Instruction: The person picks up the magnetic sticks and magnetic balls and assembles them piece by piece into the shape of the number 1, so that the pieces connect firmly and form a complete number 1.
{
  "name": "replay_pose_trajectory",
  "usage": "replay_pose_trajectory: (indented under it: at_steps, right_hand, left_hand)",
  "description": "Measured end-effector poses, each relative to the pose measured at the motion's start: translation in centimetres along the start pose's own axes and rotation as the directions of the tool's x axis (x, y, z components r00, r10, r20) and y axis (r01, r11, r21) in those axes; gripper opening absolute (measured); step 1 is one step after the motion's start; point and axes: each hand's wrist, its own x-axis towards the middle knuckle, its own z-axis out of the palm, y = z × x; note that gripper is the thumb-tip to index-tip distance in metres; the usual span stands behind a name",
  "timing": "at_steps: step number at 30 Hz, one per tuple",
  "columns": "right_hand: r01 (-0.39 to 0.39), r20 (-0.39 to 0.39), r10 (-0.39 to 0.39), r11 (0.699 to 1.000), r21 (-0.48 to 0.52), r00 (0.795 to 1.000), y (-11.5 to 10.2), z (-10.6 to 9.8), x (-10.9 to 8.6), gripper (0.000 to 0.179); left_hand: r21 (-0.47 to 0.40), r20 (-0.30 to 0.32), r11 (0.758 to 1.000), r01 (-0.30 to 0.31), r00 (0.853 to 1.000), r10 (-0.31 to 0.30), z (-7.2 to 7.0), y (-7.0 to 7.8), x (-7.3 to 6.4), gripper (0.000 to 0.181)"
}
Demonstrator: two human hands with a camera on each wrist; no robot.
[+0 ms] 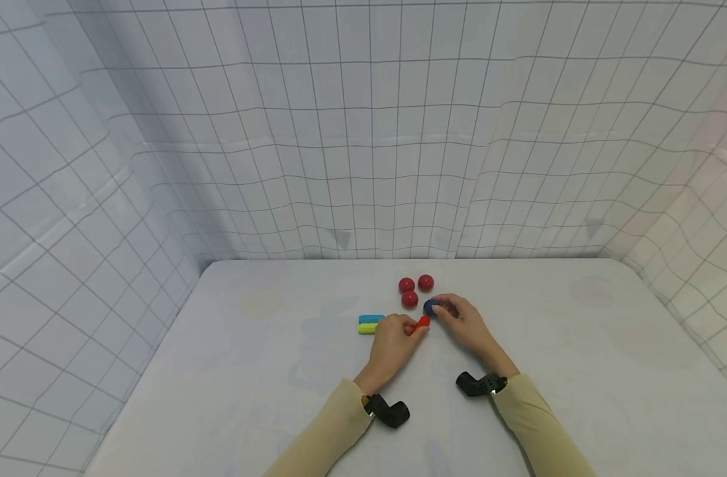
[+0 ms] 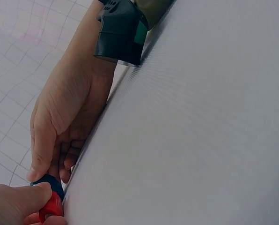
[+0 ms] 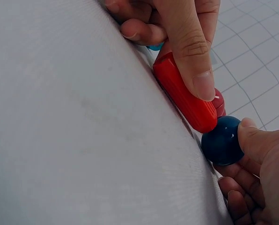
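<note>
My left hand pinches a short red ribbed stick with a tapered end, low over the white table. My right hand holds a glossy dark blue ball between thumb and fingers. In the right wrist view the stick's tapered end meets the ball, or comes very close to it; the ball sits at the table surface. Part of the red stick also shows in the left wrist view, under the left thumb. Beside the left hand lie a light blue stick and a yellow-green stick, both partly covered by that hand.
Three glossy red balls stand grouped just beyond the hands. White table surface extends to both sides. A white, grid-lined curtain hangs along the table's back edge and sides. Each wrist wears a black camera.
</note>
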Motion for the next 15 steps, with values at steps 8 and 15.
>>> replay_pose_trajectory:
  at_steps: [8, 15]
  right_hand:
    - [0.002, 0.0, -0.002, 1.0, 0.001, 1.0, -0.04, 0.0, -0.02, 0.027]
    - [-0.007, 0.005, 0.007, 1.0, -0.009, 1.0, -0.15, -0.05, -0.05, 0.027]
  left_hand:
    - [-0.002, -0.012, 1.0, -0.002, 1.0, 0.002, 0.17, -0.09, 0.19, 0.021]
    - [-0.008, -0.008, 1.0, 0.004, 1.0, -0.004, 0.17, 0.02, 0.3, 0.022]
